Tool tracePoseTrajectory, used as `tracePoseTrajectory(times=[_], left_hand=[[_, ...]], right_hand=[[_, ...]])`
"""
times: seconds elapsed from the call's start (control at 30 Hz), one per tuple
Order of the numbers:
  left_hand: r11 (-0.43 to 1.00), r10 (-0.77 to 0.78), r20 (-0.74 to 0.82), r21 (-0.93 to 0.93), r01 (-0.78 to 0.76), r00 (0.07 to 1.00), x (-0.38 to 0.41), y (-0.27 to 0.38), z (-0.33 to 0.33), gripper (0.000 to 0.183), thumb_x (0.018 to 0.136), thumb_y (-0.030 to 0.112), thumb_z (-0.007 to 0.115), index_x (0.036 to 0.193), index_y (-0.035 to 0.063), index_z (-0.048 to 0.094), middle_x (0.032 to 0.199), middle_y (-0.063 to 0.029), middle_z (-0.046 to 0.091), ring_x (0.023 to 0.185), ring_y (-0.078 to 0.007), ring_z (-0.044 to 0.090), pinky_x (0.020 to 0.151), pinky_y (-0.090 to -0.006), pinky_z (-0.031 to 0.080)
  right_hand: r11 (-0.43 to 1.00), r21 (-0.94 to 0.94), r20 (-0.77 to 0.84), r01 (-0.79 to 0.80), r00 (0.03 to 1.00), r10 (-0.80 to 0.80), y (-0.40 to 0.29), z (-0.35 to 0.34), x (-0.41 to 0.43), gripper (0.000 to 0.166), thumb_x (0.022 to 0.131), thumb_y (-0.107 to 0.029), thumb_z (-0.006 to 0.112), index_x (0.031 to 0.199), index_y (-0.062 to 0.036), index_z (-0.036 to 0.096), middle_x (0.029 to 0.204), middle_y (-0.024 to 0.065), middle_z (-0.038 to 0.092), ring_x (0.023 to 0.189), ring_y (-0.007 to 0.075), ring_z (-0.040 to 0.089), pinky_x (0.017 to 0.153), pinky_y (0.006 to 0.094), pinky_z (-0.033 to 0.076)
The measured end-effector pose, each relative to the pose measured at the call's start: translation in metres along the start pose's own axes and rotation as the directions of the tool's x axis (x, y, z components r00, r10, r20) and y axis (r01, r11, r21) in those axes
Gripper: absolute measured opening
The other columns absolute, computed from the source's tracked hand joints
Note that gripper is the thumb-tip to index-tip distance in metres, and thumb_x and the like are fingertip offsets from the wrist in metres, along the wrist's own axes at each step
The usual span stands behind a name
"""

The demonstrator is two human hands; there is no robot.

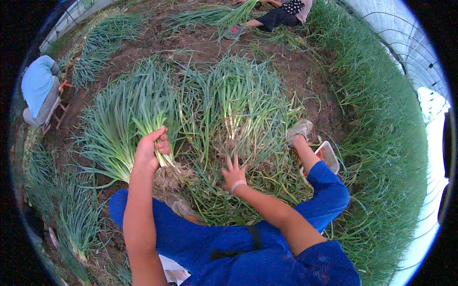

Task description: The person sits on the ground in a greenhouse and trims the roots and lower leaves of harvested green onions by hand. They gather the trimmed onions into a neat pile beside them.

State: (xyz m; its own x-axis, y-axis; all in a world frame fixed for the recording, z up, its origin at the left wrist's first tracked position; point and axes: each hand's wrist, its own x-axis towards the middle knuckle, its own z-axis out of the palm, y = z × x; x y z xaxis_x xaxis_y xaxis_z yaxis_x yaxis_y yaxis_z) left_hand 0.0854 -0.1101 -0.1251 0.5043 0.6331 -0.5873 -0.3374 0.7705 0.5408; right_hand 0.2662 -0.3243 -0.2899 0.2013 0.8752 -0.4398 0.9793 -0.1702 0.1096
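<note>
My left hand [154, 146] is closed around the pale stems of a bunch of leafy green plants, likely scallions [161, 118]. Their tangled roots [171, 177] hang out below the fist, to its right. Beside that wrist, on the left, rests a larger heap of the same plants [114, 143]. My right hand [234, 175], slightly blurred, has its fingers spread and holds nothing I can see. It is just below the roots of another loose pile [236, 96]; whether it touches the leaves beneath I cannot tell.
Near my right knee stands a white plastic basket [331, 157] with something orange-red inside. A person in light blue [39, 85] bends at the left. Another person [286, 14] sits at the top, handling plants. Dense green growth [379, 143] lines the right side, before the plastic tunnel wall [404, 32].
</note>
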Motion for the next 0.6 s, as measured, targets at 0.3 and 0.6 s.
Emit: tracePoseTrajectory(times=[0.3,0.6], left_hand=[[0.995,0.002,0.000,0.097,-0.002,1.000,0.007,-0.008,0.027,0.011,0.084,0.011,0.056,0.092,0.0038,0.053,0.066,-0.0004,0.051,0.049,-0.0070,0.040,0.043,-0.0208,0.034],[0.990,-0.021,-0.039,0.140,0.027,0.999,0.010,-0.013,0.028,0.014,0.083,0.013,0.058,0.094,0.0056,0.055,0.075,-0.0004,0.058,0.052,-0.0076,0.050,0.047,-0.0228,0.044]], right_hand=[[0.968,-0.120,0.747,-0.222,0.622,0.236,-0.021,0.146,-0.060,0.035,0.085,-0.027,0.051,0.119,-0.0195,0.053,0.124,0.0111,0.045,0.111,0.0326,0.045,0.078,0.0545,0.043],[0.919,0.241,0.137,0.313,0.926,-0.351,-0.022,0.026,0.008,0.049,0.072,-0.040,0.063,0.112,-0.0141,0.055,0.125,0.0152,0.045,0.113,0.0305,0.045,0.087,0.0465,0.039]])
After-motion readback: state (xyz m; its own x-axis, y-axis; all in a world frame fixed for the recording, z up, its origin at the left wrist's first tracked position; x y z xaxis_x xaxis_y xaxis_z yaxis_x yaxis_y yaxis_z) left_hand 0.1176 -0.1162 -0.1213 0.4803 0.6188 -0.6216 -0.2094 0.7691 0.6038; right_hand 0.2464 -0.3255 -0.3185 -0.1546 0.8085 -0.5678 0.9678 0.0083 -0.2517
